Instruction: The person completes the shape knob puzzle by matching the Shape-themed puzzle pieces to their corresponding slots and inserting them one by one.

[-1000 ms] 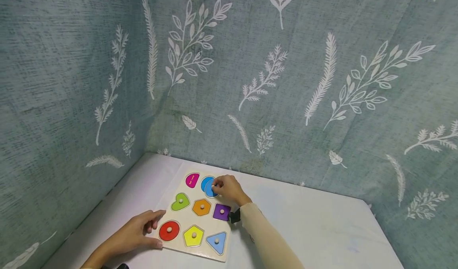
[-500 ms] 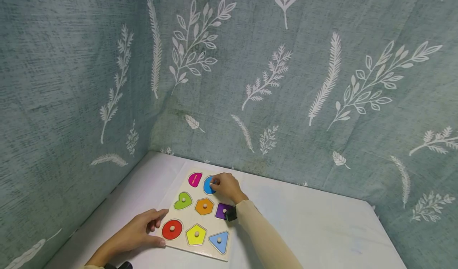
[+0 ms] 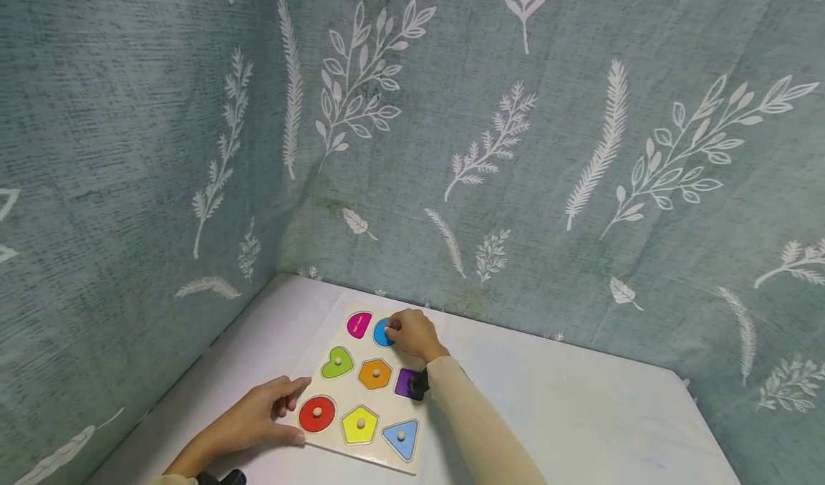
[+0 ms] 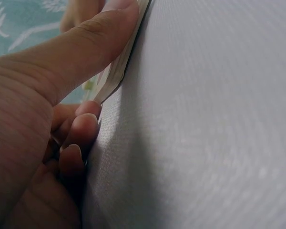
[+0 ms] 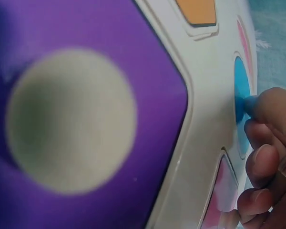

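Note:
A wooden peg puzzle board (image 3: pixel 341 393) lies flat on the white-covered table. My left hand (image 3: pixel 261 415) holds its near left corner, thumb along the front edge and fingers at the left side; the left wrist view shows the thumb (image 4: pixel 93 40) against the board's edge. At the far row, my right hand (image 3: pixel 415 336) pinches the blue round piece (image 3: pixel 382 333), which lies in line with its recess. In the right wrist view thumb and finger meet at the blue piece (image 5: pixel 241 78); its knob is hidden by them.
Knobbed pieces sit on the board: green heart (image 3: pixel 337 362), orange hexagon (image 3: pixel 376 374), purple square (image 3: pixel 404 383), red circle (image 3: pixel 317 414), yellow pentagon (image 3: pixel 359 425) and blue triangle (image 3: pixel 401 438). A pink half-round shape (image 3: pixel 359 324) shows no knob. Leaf-patterned cloth (image 3: pixel 451 148) hangs behind.
The blue round piece, which overlapped its recess off-centre a second ago, has shifted into line with it under my right hand. My left hand keeps its place at the board's corner.

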### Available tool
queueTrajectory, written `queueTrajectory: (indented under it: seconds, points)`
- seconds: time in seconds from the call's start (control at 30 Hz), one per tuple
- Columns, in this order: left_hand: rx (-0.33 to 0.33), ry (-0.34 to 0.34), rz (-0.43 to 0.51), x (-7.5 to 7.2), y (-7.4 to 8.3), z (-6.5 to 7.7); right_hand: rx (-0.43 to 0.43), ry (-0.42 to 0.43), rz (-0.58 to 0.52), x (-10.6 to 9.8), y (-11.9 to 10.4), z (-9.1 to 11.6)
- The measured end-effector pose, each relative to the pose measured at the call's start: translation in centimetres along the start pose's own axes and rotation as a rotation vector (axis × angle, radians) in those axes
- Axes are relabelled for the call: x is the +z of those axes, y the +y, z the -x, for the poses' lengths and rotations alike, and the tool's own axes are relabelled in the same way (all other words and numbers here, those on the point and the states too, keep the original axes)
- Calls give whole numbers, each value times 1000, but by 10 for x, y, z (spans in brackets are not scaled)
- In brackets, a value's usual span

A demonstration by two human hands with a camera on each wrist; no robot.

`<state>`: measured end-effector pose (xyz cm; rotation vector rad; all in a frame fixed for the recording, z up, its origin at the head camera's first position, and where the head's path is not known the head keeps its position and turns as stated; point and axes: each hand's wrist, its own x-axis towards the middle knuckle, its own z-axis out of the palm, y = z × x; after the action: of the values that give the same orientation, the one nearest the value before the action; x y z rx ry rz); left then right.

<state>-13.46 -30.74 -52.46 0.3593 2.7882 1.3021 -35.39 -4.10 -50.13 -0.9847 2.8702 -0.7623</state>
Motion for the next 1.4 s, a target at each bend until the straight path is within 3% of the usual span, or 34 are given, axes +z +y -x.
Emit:
queueTrajectory:
  seconds: [0.53, 0.87, 1.4]
  points:
    - [1, 3, 8, -1, 0, -1, 63, -7, -3, 0, -2, -2]
    - [28, 7, -7, 0, -2, -2, 207, 46, 20, -2, 0, 0]
    - [-8, 11, -8, 0, -2, -1, 161, -12, 46, -11, 6, 12]
